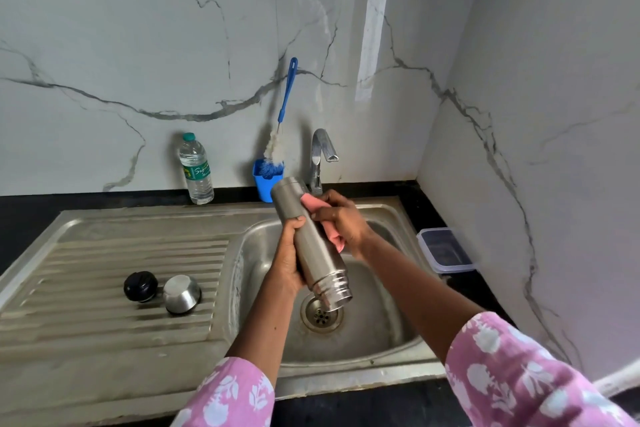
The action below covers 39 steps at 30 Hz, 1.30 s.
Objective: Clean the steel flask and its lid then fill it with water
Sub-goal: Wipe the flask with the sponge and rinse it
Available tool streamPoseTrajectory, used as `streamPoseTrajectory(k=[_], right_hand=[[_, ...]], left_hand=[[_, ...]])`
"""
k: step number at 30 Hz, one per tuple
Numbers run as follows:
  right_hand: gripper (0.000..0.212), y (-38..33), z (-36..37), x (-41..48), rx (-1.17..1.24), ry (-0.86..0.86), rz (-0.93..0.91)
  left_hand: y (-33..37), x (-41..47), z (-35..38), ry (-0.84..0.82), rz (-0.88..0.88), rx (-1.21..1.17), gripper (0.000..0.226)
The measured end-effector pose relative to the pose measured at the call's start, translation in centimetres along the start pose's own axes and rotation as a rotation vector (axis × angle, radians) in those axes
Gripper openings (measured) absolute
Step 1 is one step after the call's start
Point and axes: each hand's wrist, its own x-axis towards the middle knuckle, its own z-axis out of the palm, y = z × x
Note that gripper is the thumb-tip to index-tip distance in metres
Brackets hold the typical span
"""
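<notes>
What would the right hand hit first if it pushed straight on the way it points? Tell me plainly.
The steel flask. The right hand points up and left, holding a pink sponge that seems pressed on the flask's side, so nothing else lies between.

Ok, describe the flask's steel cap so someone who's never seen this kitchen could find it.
Start at the sink's ribbed drainboard, left of the basin. Two small round pieces sit together on it; the steel cap is the right one, nearer the basin. It is shiny metal, while the stopper beside it is black.
</notes>
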Motion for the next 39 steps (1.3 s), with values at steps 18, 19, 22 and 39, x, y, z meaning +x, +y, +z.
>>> streamPoseTrajectory(k=[18,19,22,39], right_hand=[[0.027,6.5,-3.7,-3.6,0.082,-0.153,0.167],[0.027,6.7,-4.2,-3.8,0.062,-0.191,0.185],[0.031,6.7,-6.4,-3.8,-0.024,-0.255,0.229],[0.035,-0.2,-1.9,5.5,0.248,0.018,-0.035]], left_hand=[[1.4,1.9,-2.5,0.229,0.037,-0.108,0.058],[1.4,1.8,-2.5,0.238,0.036,-0.118,0.052],[1.8,2.0,-2.4,0.291,0.045,-0.131,0.038],[0.6,1.6,-0.3,0.026,-0.057,0.071,0.081]])
